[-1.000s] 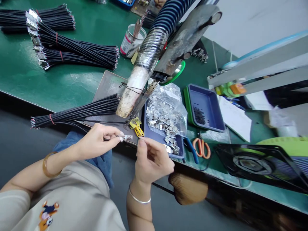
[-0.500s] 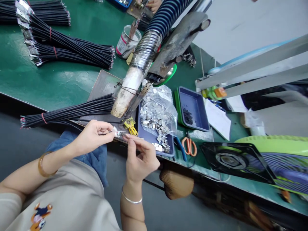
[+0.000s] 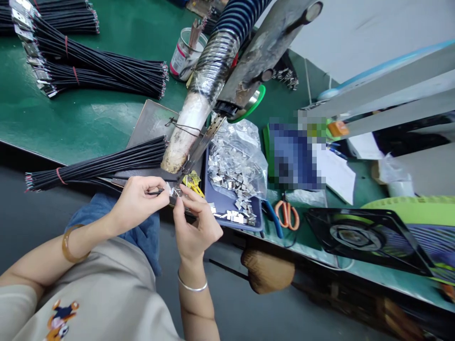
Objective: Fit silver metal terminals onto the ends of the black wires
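Note:
My left hand (image 3: 144, 201) is closed in a pinch on a thin black cable, near its whitish end. A small shiny metal piece (image 3: 176, 192) sits at that end, between my two hands. My right hand (image 3: 197, 220) has thumb and forefinger curled against this metal piece; its exact shape is too small to make out. Just behind the hands, a bundle of black cables (image 3: 117, 158) tied with a red band lies across a grey board (image 3: 151, 121). The blue-grey tray (image 3: 225, 223) to the right holds a plastic bag (image 3: 234, 156) and many small metal pieces.
A taped hose (image 3: 199, 102) and metal arm (image 3: 256, 61) hang over the board. More tied cable bundles (image 3: 103, 71) lie at the back left, near a jar (image 3: 183, 52). Orange-handled scissors (image 3: 287, 215) and a black fan (image 3: 359, 237) are to the right. A pixelated patch hides another tray.
My right hand has shifted left and closed in on my left hand at the cable end. The camera view has moved slightly.

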A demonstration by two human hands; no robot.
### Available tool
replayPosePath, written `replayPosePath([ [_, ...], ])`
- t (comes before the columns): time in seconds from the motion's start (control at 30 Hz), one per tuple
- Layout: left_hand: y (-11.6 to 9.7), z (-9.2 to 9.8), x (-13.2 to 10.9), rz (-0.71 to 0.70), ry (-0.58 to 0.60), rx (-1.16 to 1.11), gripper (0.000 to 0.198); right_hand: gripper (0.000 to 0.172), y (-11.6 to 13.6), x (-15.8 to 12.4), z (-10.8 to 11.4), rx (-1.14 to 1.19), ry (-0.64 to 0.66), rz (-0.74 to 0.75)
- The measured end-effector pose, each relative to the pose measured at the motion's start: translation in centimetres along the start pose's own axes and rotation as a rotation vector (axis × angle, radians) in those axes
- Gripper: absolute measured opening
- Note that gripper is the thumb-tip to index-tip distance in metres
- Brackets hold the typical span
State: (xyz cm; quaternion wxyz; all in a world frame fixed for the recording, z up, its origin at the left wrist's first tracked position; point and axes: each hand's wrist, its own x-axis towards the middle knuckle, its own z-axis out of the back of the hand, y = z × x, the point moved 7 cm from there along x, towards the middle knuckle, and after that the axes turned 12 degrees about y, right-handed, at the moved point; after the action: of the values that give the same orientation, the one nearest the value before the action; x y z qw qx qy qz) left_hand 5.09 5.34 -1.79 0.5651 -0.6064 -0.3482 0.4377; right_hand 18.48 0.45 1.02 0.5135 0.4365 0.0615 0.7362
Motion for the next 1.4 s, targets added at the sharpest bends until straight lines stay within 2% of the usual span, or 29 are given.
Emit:
replayPosePath([
  [0.23, 0.07, 0.13, 0.21, -0.008, -0.04, 0.053, 0.02, 0.013, -0.53, 0.18, -0.19, 0.087, -0.007, -0.037],
  [0.5, -0.77, 0.21, 0.11, -0.024, -0.062, 0.056, 0.017, 0.012, -0.2, 0.43, 0.02, 0.08, -0.012, -0.045],
  [0.67, -0.04, 0.29, 0.08, 0.013, -0.033, 0.081, 0.018, 0.013, -0.33, 0.12, -0.22, 0.122, 0.026, -0.043],
  [1.0, -0.09, 0.09, 0.15, 0.015, -0.02, 0.134, 0.02, 0.012, -0.03, 0.35, -0.02, 0.022, 0.012, -0.003],
  [1.27, -0.79, 0.16, 0.08, -0.023, -0.055, 0.119, 0.021, 0.015, 0.29, 0.85, 0.21, 0.016, -0.008, 0.015],
  [1.4, -0.57, 0.04, 0.06, -0.008, -0.034, 0.127, 0.021, 0.014, 0.19, 0.57, 0.07, 0.009, 0.022, 0.007],
])
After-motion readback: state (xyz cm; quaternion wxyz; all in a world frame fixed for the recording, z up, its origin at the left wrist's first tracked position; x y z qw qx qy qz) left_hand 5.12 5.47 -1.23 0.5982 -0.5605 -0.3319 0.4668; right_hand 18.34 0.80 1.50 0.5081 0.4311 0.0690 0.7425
